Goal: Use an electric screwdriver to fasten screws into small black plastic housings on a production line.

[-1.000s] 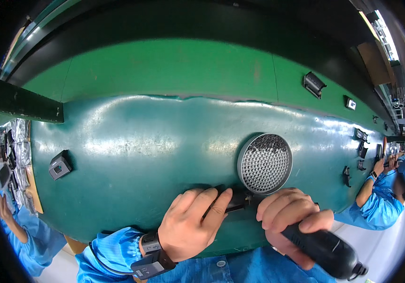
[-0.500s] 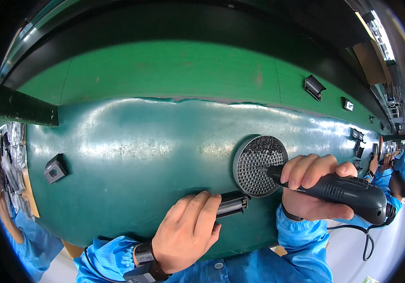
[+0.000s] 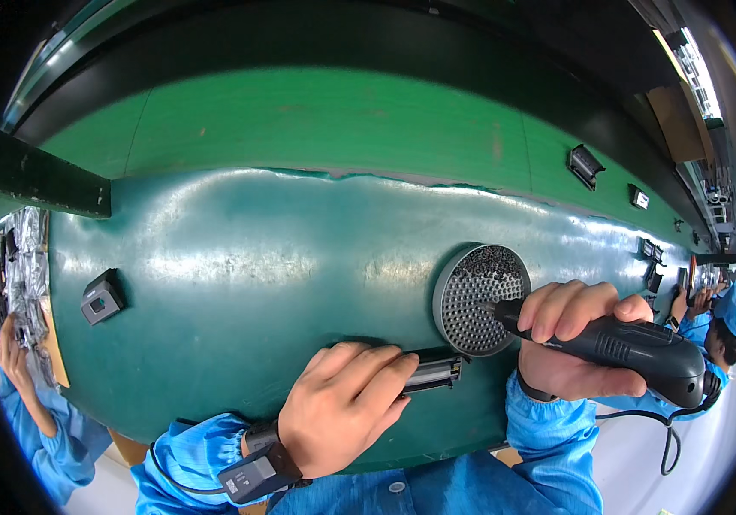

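Fingers (image 3: 567,309) of my right hand (image 3: 574,369) wrap a black driver (image 3: 638,354), its tip (image 3: 507,313) at the round dish (image 3: 468,316); my left hand (image 3: 338,410) grips a black part (image 3: 437,374) just beside that dish, on the counter (image 3: 248,343). I'd call this tip-loading; next calls for a clean lift.

A bright blue work smock (image 3: 334,500) is worn, with a pale round button (image 3: 396,487) set on its front at the bottom centre of the frame. At lower left, the left sleeve (image 3: 190,455) is gathered into a puckered cuff (image 3: 231,436). Beside it a dark wrist strap (image 3: 261,436) and a boxy dark module (image 3: 256,475), marked with small pale print, are worn; the sleeve is crossed by a thin black cable (image 3: 156,468). Right of centre, a dark wristband (image 3: 535,391) is worn above the blue right sleeve (image 3: 552,439).
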A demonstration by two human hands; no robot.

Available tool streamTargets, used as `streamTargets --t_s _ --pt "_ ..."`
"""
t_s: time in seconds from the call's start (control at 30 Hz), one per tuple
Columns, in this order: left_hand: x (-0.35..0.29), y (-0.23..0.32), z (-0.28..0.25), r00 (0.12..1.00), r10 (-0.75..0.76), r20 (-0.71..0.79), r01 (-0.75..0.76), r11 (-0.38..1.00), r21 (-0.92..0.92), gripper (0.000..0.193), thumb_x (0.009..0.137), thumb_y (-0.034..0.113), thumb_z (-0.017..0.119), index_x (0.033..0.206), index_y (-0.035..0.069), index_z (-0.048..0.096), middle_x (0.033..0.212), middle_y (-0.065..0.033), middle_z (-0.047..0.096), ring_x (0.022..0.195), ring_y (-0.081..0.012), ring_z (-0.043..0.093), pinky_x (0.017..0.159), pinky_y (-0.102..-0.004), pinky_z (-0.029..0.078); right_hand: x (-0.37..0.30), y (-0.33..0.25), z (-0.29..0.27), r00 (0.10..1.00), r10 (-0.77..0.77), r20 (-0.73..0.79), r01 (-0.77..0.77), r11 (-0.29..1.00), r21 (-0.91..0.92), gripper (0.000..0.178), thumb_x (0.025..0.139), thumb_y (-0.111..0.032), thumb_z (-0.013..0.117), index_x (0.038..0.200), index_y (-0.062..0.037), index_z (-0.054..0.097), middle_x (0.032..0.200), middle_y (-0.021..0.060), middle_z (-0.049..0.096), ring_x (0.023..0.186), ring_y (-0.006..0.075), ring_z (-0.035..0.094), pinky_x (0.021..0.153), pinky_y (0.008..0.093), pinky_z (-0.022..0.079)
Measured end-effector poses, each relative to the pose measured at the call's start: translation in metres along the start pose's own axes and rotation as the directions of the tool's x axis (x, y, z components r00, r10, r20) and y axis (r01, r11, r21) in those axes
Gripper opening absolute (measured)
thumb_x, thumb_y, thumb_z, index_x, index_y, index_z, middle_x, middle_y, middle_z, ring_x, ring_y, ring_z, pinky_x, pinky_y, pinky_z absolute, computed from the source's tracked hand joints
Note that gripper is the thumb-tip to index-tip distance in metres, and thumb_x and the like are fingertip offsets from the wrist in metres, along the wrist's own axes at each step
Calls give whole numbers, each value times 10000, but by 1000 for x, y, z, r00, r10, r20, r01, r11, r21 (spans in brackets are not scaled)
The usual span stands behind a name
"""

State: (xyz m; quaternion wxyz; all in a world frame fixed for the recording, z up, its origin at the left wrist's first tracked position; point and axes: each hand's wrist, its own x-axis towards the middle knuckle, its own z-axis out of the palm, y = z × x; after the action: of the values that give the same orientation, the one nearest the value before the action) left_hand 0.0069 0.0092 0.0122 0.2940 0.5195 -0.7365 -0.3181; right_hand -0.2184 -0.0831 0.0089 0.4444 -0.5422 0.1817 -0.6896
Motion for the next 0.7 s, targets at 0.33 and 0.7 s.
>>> streamTargets --t_s 0.33,0.7 --pt "2 -4 2 998 64 -10 -64 997 -34 502 632 170 902 1100 81 745 1075 -41 667 928 -255 631 768 -391 505 -1 -20 19 995 -56 -83 56 998 -4 721 917 -699 614 1310 -116 452 823 111 608 586 235 595 510 393 524" --pt "5 -11 3 998 37 -44 -42 992 -121 522 528 118 891 1037 101 774 937 -29 531 858 -243 574 723 -376 494 -37 -12 64 973 -110 204 102 994 49 576 971 -549 650 1174 -47 449 684 109 581 451 200 551 367 334 514"
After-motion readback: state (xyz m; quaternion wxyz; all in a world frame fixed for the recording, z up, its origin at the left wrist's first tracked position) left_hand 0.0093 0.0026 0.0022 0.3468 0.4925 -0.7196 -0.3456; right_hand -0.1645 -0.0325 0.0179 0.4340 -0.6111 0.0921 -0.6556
